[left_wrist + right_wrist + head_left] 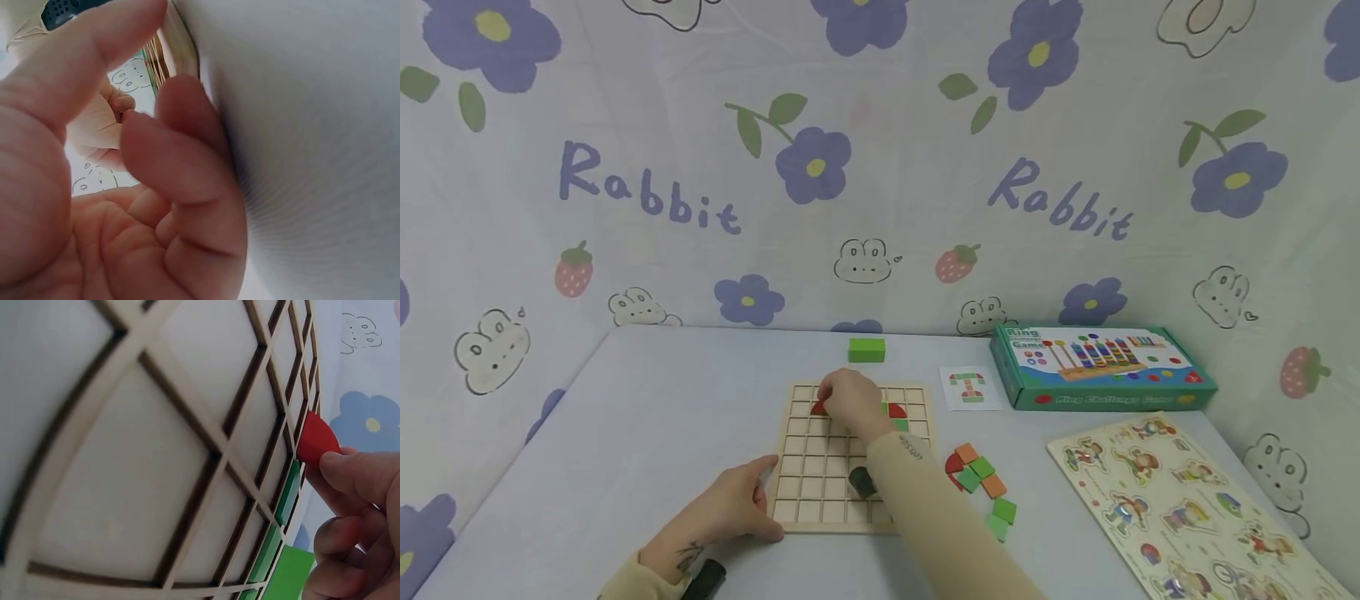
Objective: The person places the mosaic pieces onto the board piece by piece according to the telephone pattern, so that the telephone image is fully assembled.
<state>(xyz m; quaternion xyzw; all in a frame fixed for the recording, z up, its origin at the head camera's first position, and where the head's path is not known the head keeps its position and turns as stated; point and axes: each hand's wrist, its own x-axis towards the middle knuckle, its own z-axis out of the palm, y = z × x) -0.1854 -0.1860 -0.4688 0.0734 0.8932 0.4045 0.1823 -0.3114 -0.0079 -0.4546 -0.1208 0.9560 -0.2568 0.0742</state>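
Observation:
A wooden grid board (816,510) lies on the white table. At its far left part, my right hand (850,402) pinches a red quarter-circle piece (315,439) between thumb and finger, against the grid. Green pieces (265,553) sit in cells beside it. Another red piece (897,411) and a green square (900,425) lie at the board's far right. My left hand (730,502) touches the board's left edge near its lower corner, thumb and index finger spread apart. Under the right forearm, part of the board is hidden.
Loose red, green and orange pieces (981,468) lie right of the board. Beyond it are a green block (867,350) and a pattern card (971,389). A green game box (1097,367) and a picture puzzle board (1180,500) stand at the right.

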